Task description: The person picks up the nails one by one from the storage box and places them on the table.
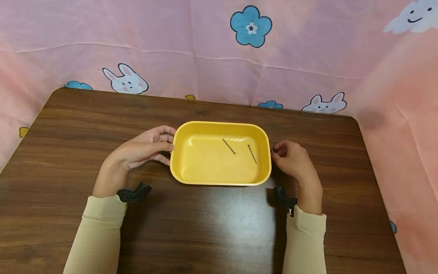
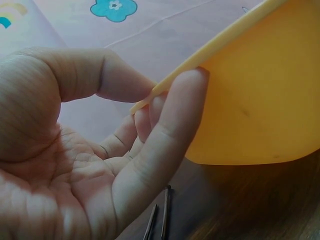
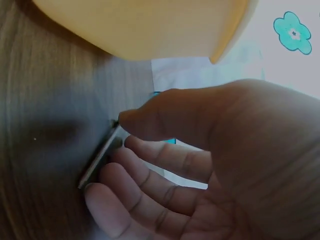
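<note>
A yellow rectangular plastic tub (image 1: 205, 161) with rounded corners stands on the table. Two dark nails, one nearer the middle (image 1: 229, 146) and one to its right (image 1: 252, 154), lie inside it. My left hand (image 1: 142, 147) grips the tub's left rim, thumb on top and fingers against the outer wall. Under that hand, two more nails (image 2: 165, 212) show on the table in the left wrist view. Beside the tub's right end, my right hand (image 1: 293, 159) holds another nail (image 3: 101, 155) between thumb and fingertips, low over the wood.
The dark wood-grain table (image 1: 212, 232) reaches back to a pink printed cloth (image 1: 164, 34), which also hangs along both sides. Black wrist devices, one left (image 1: 133, 193) and one right (image 1: 285, 198), stick out inward from the sleeve cuffs.
</note>
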### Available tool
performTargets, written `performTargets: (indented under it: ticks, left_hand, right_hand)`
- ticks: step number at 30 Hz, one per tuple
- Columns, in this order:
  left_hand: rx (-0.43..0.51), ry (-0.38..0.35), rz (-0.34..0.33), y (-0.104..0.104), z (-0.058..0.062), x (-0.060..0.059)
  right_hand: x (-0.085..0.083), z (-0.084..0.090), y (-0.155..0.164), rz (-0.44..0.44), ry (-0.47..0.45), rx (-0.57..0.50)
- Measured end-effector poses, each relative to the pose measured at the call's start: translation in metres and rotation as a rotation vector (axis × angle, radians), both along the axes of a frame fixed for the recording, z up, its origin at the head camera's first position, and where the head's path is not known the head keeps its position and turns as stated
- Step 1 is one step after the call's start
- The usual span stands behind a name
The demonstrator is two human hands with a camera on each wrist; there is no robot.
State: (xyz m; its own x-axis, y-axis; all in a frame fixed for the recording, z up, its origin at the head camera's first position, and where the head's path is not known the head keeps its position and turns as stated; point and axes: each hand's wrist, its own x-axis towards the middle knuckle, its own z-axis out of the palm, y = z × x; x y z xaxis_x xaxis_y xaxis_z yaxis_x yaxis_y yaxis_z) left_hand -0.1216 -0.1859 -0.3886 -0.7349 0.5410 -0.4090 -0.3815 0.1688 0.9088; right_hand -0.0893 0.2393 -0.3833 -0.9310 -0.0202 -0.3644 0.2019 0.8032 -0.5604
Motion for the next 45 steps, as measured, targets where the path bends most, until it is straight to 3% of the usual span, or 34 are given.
performTargets:
  ticks: [13,23,34,45]
  left_hand:
    - [0.020,-0.008,0.001,0.002,0.001,0.000]
    - [0.034,-0.012,-0.006,0.000,-0.002,0.000]
    - [0.032,-0.004,-0.012,-0.001,-0.001,0.000]
    - [0.052,0.000,-0.025,0.000,-0.005,-0.002]
  right_hand:
    - [0.006,0.015,-0.001,-0.028,0.117,-0.011]
    - [0.004,0.016,-0.013,-0.041,0.199,-0.055]
    - [0.004,0.017,-0.026,-0.141,0.490,-0.160]
    - [0.002,0.020,-0.045,-0.140,0.565,-0.230]
